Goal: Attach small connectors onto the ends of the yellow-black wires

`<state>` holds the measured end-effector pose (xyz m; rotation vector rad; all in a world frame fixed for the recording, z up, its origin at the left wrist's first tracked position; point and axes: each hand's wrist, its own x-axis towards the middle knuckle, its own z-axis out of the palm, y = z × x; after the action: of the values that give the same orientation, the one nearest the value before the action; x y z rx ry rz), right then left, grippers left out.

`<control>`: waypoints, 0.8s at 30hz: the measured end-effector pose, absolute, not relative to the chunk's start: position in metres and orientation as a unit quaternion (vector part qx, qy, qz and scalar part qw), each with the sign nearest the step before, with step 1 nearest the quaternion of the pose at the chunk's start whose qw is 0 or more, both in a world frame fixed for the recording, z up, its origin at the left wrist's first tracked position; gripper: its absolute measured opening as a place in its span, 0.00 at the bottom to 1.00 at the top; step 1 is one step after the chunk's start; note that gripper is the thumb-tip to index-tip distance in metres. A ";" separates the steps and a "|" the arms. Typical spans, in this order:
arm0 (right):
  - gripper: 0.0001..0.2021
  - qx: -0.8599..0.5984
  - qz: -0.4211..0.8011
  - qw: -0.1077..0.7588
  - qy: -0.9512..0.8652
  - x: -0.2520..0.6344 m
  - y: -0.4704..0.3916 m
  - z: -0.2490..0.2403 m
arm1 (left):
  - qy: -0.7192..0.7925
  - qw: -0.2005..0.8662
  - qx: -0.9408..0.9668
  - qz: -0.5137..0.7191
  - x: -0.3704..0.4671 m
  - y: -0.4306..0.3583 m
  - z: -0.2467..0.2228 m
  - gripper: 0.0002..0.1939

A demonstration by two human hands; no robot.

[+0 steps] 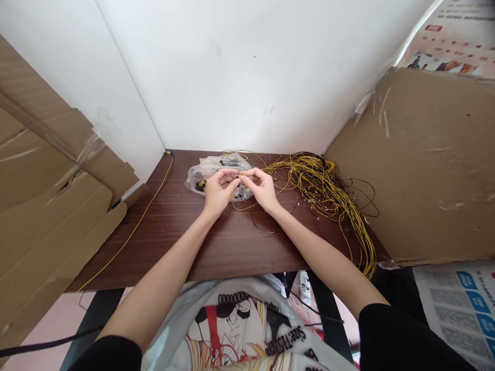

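Observation:
Above the middle of the tabletop, my left hand (pixel 220 189) and my right hand (pixel 263 188) meet fingertip to fingertip, both closed in a pinch. A tiny yellowish piece shows between them, too small to name. Yellow wire appears to run into my right hand's fingers. Just behind and below the hands lies a clear plastic bag (pixel 193 178) with small black and yellow parts in it; the hands hide some of it. To the right spreads a long bundle of thin yellow and black wires (pixel 309 178), with loose strands reaching toward my right hand.
The dark brown tabletop (pixel 174 247) ends at a white wall (pixel 247 77). Cardboard sheets (pixel 58 190) stand on the left, and another cardboard panel (pixel 436 180) on the right. A single yellow wire (pixel 133 237) trails along the left edge. Small pale scraps lie near the bundle.

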<state>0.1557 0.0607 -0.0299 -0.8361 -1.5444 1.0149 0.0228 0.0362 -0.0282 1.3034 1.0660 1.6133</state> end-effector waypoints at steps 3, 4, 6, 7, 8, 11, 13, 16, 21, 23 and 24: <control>0.12 -0.342 0.426 0.531 -0.648 0.155 0.060 -0.029 | 0.453 0.346 0.548 0.612 0.019 0.036 -0.027 0.12; 0.12 -0.341 0.427 0.530 -0.648 0.155 0.060 -0.029 | 0.462 0.329 0.559 0.605 0.018 0.037 -0.026 0.11; 0.11 -0.343 0.426 0.525 -0.652 0.154 0.059 -0.028 | 0.471 0.304 0.573 0.598 0.016 0.038 -0.027 0.10; 0.11 -0.344 0.424 0.523 -0.654 0.154 0.059 -0.028 | 0.473 0.297 0.575 0.598 0.016 0.038 -0.027 0.09; 0.10 -0.344 0.423 0.523 -0.655 0.155 0.059 -0.028 | 0.475 0.292 0.575 0.598 0.015 0.039 -0.028 0.09; 0.09 -0.340 0.413 0.525 -0.662 0.156 0.060 -0.026 | 0.484 0.281 0.562 0.609 0.014 0.041 -0.029 0.09; 0.09 -0.351 0.385 0.506 -0.687 0.159 0.061 -0.025 | 0.492 0.279 0.544 0.620 0.013 0.042 -0.029 0.09; 0.07 -0.375 0.289 0.434 -0.766 0.162 0.062 -0.025 | 0.499 0.293 0.499 0.645 0.013 0.042 -0.027 0.09; 0.07 -0.405 0.186 0.326 -0.833 0.165 0.063 -0.028 | 0.501 0.316 0.442 0.674 0.014 0.042 -0.025 0.08; 0.07 -0.415 0.172 0.312 -0.837 0.166 0.063 -0.027 | 0.502 0.320 0.438 0.673 0.014 0.042 -0.025 0.08; 0.07 -0.420 0.163 0.305 -0.839 0.166 0.063 -0.027 | 0.502 0.321 0.439 0.672 0.014 0.042 -0.025 0.08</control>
<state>0.1662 0.0631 -0.0265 -1.1118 -2.2228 0.4328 0.0140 0.0423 -0.0249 1.1531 1.3188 1.7661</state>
